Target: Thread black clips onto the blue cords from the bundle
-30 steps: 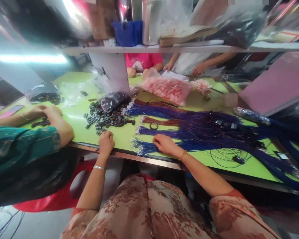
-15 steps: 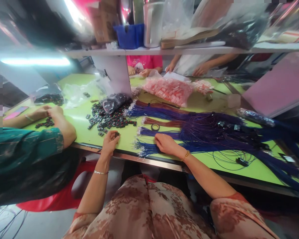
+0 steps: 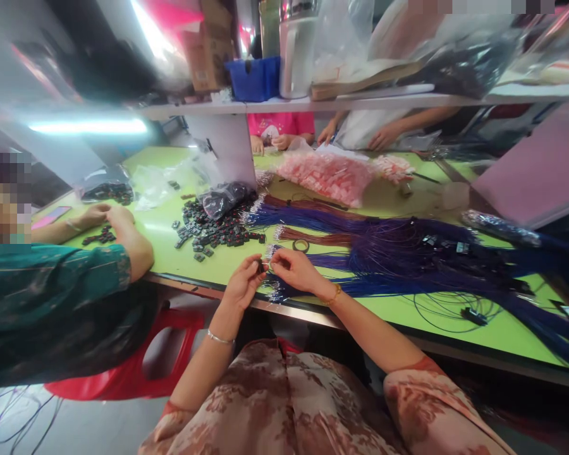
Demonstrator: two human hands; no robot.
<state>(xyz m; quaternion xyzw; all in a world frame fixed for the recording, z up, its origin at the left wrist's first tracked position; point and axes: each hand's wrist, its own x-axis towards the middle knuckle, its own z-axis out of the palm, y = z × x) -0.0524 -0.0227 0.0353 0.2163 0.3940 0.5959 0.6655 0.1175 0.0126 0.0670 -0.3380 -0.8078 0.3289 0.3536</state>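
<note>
Between the thumb and fingers of my left hand [image 3: 243, 282] is a small black connector housing [image 3: 260, 266]. My right hand [image 3: 296, 270] is closed in a pinch right beside it, at a wire whose pale metal end [image 3: 268, 264] meets the housing; whether it has entered the housing I cannot tell. Under and behind my right hand lie bundles of blue wires [image 3: 332, 260] with silvery tips, and a brown bundle [image 3: 313, 235]. A small dark ring [image 3: 300, 245] rests between bundles. Left of my hands spreads a pile of black connector housings [image 3: 213, 230].
At the left a co-worker's hands [image 3: 109, 218] are over a few dark housings. A bag of pink parts [image 3: 325, 174] lies behind the wires. Above runs a shelf [image 3: 284, 106] with a blue bin [image 3: 253, 79]. A white divider [image 3: 227, 148] stands on the green table [image 3: 165, 253].
My left hand has moved right with the black connector housing. My right hand has shifted left off the blue wires, and both hands now meet at the housing.
</note>
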